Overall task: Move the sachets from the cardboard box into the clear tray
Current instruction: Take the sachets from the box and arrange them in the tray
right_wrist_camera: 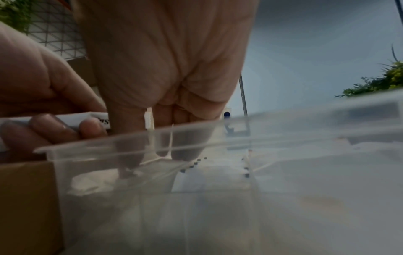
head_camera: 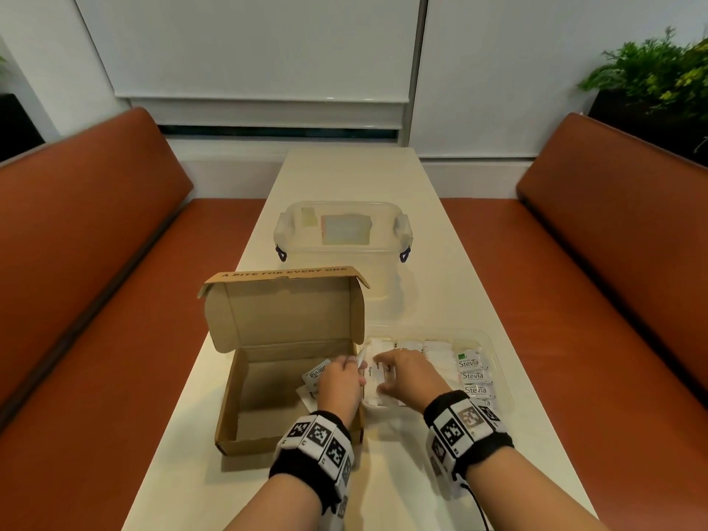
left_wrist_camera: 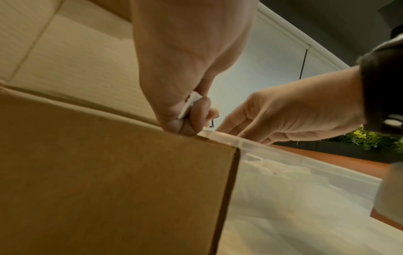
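Both wrists wear black bands with square black-and-white marker tiles. Left hand [head_camera: 342,381] sits over the right wall of the cardboard box [head_camera: 230,427], knuckles up, fingers [left_wrist_camera: 191,119] curled and pinching a white sachet [left_wrist_camera: 189,105] between thumb and forefinger; the right wrist view shows print on it, too cut off to read. Right hand [head_camera: 408,375] is at 3 o'clock of the left, reaching into the left end of the clear tray [head_camera: 505,381], fingertips [right_wrist_camera: 130,155] down among the white sachets there. Thumb and fingers look bent around one sachet, but the tray wall blurs it, so whether it grips or only touches I cannot tell.

Box is brown, lid flipped up at 12 o'clock, with "A BITE FOR EVERY ONE" printed on the lid edge. Inside, by its right wall: one Stevia sachet [head_camera: 317,371] and one white sachet corner [head_camera: 306,396], both partly hidden under the left hand. Rest of the box floor is bare card.

Tray touches the box's right side. It holds rows of white sachets on the left and a column of Stevia sachets [head_camera: 472,376] at the right end; the right wrist band covers the nearest ones.

At 12 o'clock, further along the white surface [head_camera: 344,174], a lidded translucent tub [head_camera: 341,258] with dark clips. Orange benches [head_camera: 95,262] on both sides, a plant [head_camera: 659,70] at 2 o'clock.
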`<action>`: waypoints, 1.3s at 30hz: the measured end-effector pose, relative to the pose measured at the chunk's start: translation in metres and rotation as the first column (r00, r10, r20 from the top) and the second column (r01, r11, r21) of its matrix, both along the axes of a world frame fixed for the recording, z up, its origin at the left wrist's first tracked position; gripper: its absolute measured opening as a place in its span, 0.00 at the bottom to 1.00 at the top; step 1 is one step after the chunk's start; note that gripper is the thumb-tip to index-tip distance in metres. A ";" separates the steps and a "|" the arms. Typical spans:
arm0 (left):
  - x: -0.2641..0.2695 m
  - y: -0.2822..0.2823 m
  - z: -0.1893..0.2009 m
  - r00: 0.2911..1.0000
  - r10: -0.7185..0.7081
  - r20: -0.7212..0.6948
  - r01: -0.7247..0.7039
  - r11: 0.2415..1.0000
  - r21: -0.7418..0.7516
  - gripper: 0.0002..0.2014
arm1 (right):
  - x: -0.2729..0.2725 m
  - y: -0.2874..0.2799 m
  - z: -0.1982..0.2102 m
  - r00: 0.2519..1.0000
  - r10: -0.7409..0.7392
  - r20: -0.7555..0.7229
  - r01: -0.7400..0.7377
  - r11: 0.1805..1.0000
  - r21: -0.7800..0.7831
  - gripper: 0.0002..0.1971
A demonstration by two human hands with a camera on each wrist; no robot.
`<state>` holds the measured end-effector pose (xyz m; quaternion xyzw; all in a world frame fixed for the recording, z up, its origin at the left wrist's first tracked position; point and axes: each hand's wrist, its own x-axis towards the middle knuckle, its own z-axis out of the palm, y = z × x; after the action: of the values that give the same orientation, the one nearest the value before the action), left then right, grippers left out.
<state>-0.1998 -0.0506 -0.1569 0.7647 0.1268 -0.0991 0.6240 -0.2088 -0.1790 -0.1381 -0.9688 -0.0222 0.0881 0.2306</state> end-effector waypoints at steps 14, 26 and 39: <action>-0.009 -0.018 0.012 0.984 -0.148 0.101 0.145 0.989 0.033 0.06 | -0.014 -0.011 0.019 0.934 -0.353 -0.050 0.302 0.708 0.638 0.02; -0.009 -0.020 0.021 0.980 -0.121 0.155 0.142 0.981 -0.131 0.09 | -0.013 -0.014 0.023 0.905 -0.409 -0.116 0.377 0.645 0.665 0.04; -0.009 -0.002 0.020 0.981 -0.176 0.085 0.096 0.815 0.571 0.08 | 0.009 -0.010 0.011 0.822 -0.510 -0.253 0.537 0.546 0.644 0.04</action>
<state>-0.2092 -0.0522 -0.1371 0.9268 0.0533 -0.0501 0.3684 -0.1997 -0.1893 -0.1266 -0.7708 0.2402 0.0178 0.5898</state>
